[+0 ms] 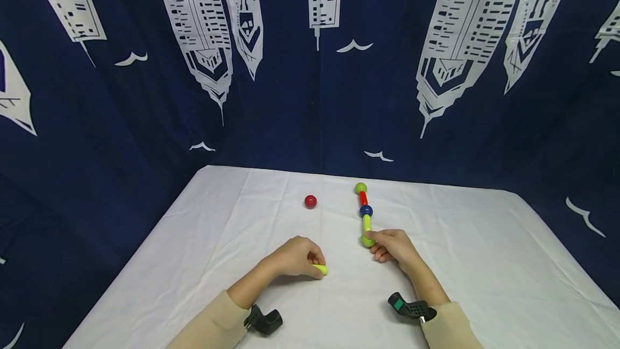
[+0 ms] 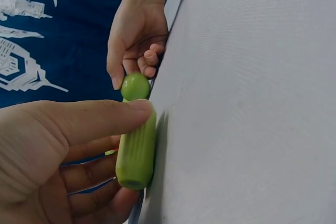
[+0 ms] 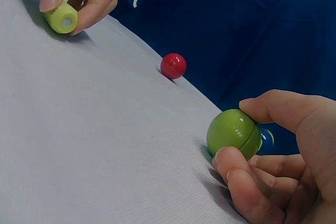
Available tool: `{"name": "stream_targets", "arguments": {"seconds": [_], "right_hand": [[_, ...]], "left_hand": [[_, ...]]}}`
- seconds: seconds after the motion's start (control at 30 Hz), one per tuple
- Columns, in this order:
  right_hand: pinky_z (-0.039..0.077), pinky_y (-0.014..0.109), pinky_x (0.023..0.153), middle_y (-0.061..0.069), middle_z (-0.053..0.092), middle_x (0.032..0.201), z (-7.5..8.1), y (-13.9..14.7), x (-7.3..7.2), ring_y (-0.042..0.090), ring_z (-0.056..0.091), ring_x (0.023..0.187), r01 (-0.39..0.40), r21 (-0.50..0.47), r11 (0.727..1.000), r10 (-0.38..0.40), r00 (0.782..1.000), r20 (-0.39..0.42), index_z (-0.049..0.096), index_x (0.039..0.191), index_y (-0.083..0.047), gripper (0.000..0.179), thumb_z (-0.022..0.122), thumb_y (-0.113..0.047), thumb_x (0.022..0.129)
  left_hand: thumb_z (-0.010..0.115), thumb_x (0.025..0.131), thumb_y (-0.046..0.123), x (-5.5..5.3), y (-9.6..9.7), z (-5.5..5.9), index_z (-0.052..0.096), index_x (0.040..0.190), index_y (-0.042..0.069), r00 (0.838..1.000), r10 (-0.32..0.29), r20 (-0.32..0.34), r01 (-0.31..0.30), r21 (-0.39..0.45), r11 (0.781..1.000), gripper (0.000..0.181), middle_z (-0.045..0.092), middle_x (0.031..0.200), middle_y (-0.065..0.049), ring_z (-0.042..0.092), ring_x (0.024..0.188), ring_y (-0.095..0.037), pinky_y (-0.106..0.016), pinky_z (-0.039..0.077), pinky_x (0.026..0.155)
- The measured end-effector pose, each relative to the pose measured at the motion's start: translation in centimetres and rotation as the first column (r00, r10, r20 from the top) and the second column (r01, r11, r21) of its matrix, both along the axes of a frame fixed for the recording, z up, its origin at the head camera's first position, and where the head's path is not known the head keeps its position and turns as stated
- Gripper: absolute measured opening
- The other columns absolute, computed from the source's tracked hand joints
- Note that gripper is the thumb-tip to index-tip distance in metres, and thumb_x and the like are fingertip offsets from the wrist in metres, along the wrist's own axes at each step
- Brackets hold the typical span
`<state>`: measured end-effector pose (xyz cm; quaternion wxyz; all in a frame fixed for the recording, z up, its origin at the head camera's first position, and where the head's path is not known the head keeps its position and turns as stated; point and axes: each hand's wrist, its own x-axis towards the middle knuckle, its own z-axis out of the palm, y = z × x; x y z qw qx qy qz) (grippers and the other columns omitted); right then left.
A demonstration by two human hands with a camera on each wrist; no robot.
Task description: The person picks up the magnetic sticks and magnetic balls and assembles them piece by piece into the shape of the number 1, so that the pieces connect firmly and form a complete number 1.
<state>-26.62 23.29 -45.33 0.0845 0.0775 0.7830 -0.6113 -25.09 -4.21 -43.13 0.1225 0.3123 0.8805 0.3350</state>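
My left hand pinches a yellow-green magnetic rod between thumb and fingers, low over the white cloth. A pale round tip shows on the rod's end in the right wrist view. With thumb and fingers, my right hand grips the near green ball of a straight chain. From that ball the chain runs away from me through a second yellow-green rod, a blue ball and a red rod to a far green ball. The two hands are apart.
A loose red ball lies on the white-covered table, left of the chain's far half. Behind the table hangs a dark blue curtain with white building prints. Each wrist wears a black camera mount.
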Motion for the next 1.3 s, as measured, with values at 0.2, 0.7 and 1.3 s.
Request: {"name": "stream_targets", "arguments": {"seconds": [0.2,0.7,1.3], "right_hand": [[0.048,0.019,0.045,0.003,0.061,0.061,0.0,-0.1,0.1,0.007,0.054,0.046,0.000,0.002,1.000,0.000,1.000,0.005,0.064,0.101,0.010,0.037,0.070,-0.024,0.089],[0.048,0.019,0.045,0.002,0.061,0.060,0.0,0.1,0.0,0.007,0.054,0.045,0.006,0.024,1.000,-0.006,1.000,-0.002,0.065,0.101,0.010,0.037,0.070,-0.025,0.089],[0.048,0.018,0.044,0.002,0.061,0.060,0.0,0.0,0.1,0.006,0.054,0.045,-0.002,0.004,1.000,0.002,1.000,-0.013,0.067,0.095,0.007,0.033,0.070,-0.025,0.088]], "left_hand": [[0.084,0.073,0.011,0.2,0.6,-0.5,0.072,0.075,0.013,0.999,0.036,0.023,-0.038,0.072,0.997,0.012,0.059,0.063,0.011,0.053,0.060,-0.001,-0.019,0.045,0.060],[0.082,0.076,0.019,-0.7,3.6,-0.6,0.071,0.080,0.009,0.960,0.201,0.192,-0.241,0.215,0.946,0.015,0.064,0.067,0.006,0.057,0.062,-0.006,-0.020,0.044,0.056],[0.081,0.076,0.005,-0.8,8.7,-1.0,0.070,0.081,-0.002,0.848,0.250,0.468,-0.452,0.391,0.802,0.014,0.064,0.069,-0.003,0.063,0.062,-0.010,-0.024,0.056,0.061]]}}
